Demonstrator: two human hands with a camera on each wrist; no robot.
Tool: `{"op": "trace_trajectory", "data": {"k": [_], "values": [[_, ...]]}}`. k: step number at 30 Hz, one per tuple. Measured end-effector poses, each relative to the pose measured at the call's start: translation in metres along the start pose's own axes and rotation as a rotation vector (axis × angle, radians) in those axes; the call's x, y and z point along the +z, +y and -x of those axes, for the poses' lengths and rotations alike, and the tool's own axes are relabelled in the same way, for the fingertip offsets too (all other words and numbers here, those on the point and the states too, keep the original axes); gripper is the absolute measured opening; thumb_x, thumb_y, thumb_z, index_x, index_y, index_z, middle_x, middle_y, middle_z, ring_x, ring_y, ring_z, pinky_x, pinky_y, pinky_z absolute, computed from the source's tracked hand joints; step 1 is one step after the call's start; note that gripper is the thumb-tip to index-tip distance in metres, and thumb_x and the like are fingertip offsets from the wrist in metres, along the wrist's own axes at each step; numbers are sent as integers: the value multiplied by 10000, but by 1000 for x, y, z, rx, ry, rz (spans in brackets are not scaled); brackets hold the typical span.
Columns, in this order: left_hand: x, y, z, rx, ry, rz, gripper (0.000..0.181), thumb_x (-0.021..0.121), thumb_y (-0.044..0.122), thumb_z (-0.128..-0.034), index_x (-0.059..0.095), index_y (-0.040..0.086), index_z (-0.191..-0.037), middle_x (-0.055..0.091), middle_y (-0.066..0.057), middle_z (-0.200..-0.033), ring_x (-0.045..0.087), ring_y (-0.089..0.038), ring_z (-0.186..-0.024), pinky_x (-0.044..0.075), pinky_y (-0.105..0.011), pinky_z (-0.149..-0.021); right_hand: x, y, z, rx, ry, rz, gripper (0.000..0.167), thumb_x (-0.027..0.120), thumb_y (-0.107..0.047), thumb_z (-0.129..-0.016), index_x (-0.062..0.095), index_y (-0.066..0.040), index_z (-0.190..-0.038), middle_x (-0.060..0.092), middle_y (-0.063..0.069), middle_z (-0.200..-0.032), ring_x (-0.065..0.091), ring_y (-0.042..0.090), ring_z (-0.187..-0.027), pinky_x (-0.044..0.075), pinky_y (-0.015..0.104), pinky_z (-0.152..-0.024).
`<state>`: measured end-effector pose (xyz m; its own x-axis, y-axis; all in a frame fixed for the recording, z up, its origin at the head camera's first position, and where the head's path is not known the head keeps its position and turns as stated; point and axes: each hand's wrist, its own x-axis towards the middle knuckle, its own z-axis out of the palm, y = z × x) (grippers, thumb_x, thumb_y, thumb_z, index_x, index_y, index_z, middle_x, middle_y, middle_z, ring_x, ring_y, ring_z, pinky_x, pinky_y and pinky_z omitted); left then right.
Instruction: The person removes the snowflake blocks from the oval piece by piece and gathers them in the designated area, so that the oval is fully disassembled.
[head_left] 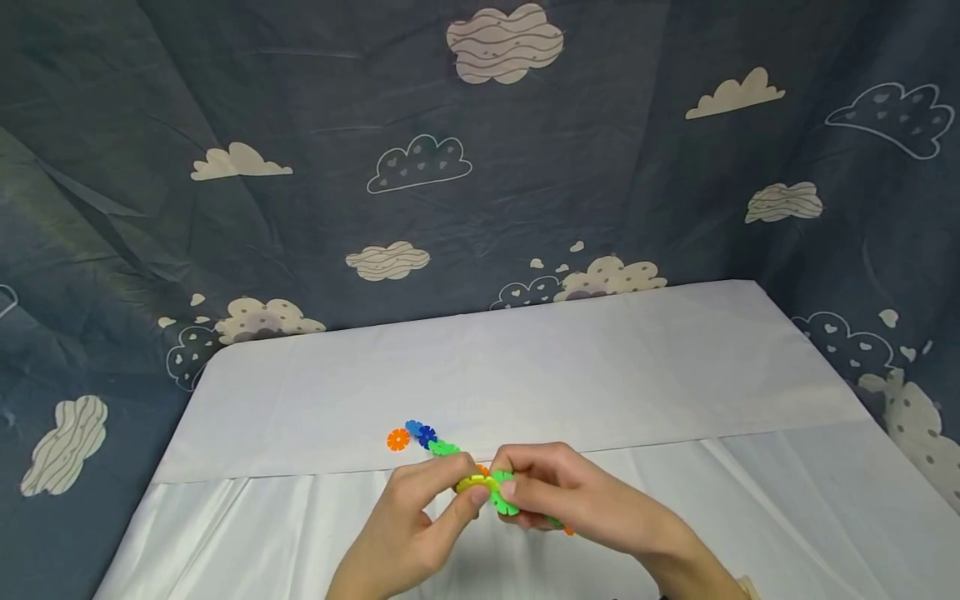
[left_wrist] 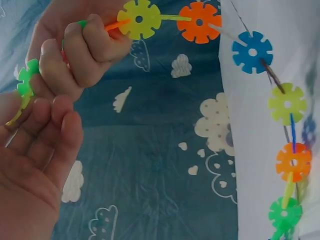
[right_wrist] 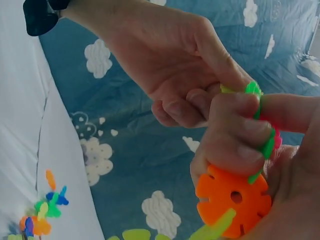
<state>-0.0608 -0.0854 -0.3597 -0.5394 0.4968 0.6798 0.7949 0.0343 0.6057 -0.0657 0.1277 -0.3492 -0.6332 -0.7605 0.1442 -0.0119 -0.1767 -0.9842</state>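
My left hand (head_left: 412, 525) pinches a yellow notched plastic disc (head_left: 474, 482) between thumb and fingers. Against that disc's edge stands a green notched disc (head_left: 504, 497), pinched by my right hand (head_left: 577, 497). The two discs meet at their rims; I cannot tell how deep their slots sit. My right hand's curled fingers also hold part of a chain of such discs. From it an orange disc (right_wrist: 235, 200) hangs in the right wrist view. In the left wrist view the chain runs on through a yellow disc (left_wrist: 139, 20), a blue disc (left_wrist: 252, 52) and several more.
The chain's far end lies on the white-covered table (head_left: 600, 375), with blue discs (head_left: 427, 436) and an orange disc (head_left: 398, 439) beyond my left hand. Behind the table hangs a dark cloth (head_left: 315, 208) with printed clouds.
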Motion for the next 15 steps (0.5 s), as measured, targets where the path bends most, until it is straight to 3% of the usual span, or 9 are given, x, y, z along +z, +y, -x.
{"op": "trace_trajectory", "data": {"k": [7,15], "values": [[4,-4,1,24,65,-53,151,581,3,-962,527,106,-866,501,40,-720,483,-40,-632,423,-114,-597,3,-1,0,26,82,53,145,449,-49,-1014,587,-56,-970,403,92,-670,368,113,-564,226,234,-449],[4,-9,-5,125,136,-109,143,531,46,-1003,537,49,-860,536,5,-744,522,-73,-642,459,-140,-623,3,4,-4,-16,110,27,136,457,-52,-1016,566,-21,-941,376,151,-635,332,128,-513,234,268,-421]]}}
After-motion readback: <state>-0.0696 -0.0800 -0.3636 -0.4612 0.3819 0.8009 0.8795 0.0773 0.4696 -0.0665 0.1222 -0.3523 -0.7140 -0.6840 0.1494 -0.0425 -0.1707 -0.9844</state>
